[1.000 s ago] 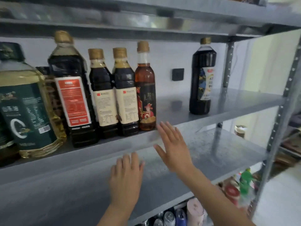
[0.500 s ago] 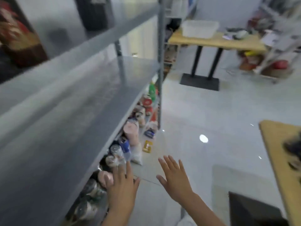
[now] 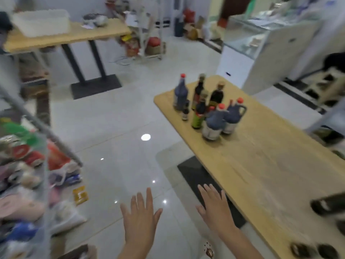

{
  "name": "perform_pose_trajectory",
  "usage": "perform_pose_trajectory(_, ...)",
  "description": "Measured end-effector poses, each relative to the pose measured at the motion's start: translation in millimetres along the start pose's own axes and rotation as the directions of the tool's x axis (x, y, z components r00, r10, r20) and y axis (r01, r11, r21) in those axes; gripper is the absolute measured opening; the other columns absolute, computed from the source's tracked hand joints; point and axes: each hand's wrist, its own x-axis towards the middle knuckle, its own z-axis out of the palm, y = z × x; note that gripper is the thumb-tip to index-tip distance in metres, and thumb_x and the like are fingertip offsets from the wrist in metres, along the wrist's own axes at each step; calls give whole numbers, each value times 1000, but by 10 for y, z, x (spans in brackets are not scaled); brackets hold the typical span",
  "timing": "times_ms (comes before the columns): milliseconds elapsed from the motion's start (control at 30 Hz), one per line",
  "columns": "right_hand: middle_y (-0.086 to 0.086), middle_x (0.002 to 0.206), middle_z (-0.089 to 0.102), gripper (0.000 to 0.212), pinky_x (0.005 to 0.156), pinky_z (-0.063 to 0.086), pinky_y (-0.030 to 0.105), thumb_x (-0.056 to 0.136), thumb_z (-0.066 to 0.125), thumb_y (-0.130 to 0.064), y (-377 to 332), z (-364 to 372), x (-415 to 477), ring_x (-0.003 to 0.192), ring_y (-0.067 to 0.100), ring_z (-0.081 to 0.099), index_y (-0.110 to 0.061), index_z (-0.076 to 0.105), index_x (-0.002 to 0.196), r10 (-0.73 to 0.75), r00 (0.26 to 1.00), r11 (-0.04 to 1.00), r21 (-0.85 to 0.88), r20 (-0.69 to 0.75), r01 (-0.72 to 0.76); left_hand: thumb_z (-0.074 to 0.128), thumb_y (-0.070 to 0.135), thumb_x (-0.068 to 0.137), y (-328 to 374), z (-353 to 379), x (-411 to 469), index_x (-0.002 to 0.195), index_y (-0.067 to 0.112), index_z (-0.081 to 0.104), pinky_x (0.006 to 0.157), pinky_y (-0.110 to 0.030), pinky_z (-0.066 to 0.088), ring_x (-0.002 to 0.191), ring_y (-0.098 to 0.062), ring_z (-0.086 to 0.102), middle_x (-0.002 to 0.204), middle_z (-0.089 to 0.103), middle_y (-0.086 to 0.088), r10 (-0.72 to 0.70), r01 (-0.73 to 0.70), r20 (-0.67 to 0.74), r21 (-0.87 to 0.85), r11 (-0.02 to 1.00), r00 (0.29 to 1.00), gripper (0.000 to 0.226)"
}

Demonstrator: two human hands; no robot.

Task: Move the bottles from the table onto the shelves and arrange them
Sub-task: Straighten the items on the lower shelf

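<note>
Head view: we now face the table, right; the shelves, ahead a second ago, sit left. Left hand and right hand spread wide, empty. Bottles cluster at the table's far end; another fetch looks due.

Item: head cam, single view, wide-angle.
Pos: above tabletop level, facing fwd and down across floor.
Nearest: left hand and right hand, bottom centre.
Mid range: table w/ bottles, centre right.
Left edge: shelves, close, blurred, cut off.
Far: second table, upper left.
Edges bowed by lens; frame soft w/ blur.
</note>
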Motion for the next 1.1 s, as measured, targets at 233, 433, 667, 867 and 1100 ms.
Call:
perform_pose_trajectory(233, -5, 159, 5, 59, 117, 5, 42, 100, 31, -44, 1267, -225, -542, 147, 16, 1, -28, 5, 150, 303, 952, 943, 155, -43, -294, 63, 56, 78, 1436, -79, 105, 144, 15, 26, 93, -69, 40, 119, -39, 56, 129, 58, -23, 333, -338, 71, 72, 938, 940, 86)
perform_pose_trajectory(433, -7, 158, 11, 57, 118, 4, 33, 99, 37, -40, 2177, -554, -990, 146, 12, 6, -28, 12, 149, 482, 841, 864, 290, -244, -411, 19, 59, 98, 2620, -33, 124, 149, 18, -17, 114, -55, 14, 147, -29, 14, 160, 14, -12, 565, -551, -2, 224, 804, 825, 75)
perform_pose_trajectory(667, -1, 146, 40, 57, 109, 27, 32, 91, 56, -25, 3024, -693, -1284, 134, 17, 34, -22, 34, 144, 724, 567, 683, 526, -393, -507, 46, 59, 91, 3738, -24, 69, 153, 15, 13, 106, -63, 29, 137, -35, 38, 149, 39, -18, 737, -734, 58, 180, 655, 673, 82)
perform_pose_trajectory(867, 12, 124, 40, 72, 82, 45, 38, 75, 74, -14, 3559, -629, -1426, 116, 27, 38, -18, 37, 138, 864, 213, 498, 709, -456, -499, 39, 57, 95, 4494, -2, -74, 154, 23, -2, 118, -40, 16, 147, -21, 13, 161, 12, 0, 879, -867, 75, -144, 476, 470, 80)
perform_pose_trajectory(1100, 7, 144, 35, 93, 102, 34, 36, 69, 82, -20, 4117, -407, -1260, 133, 24, 34, -18, 28, 144, 942, 292, 275, 879, -165, -390, 70, 36, 83, 5214, -80, -165, 152, 24, 14, 113, -34, 30, 140, -13, 28, 154, 27, 6, 906, -772, -24, -533, 347, 423, 90)
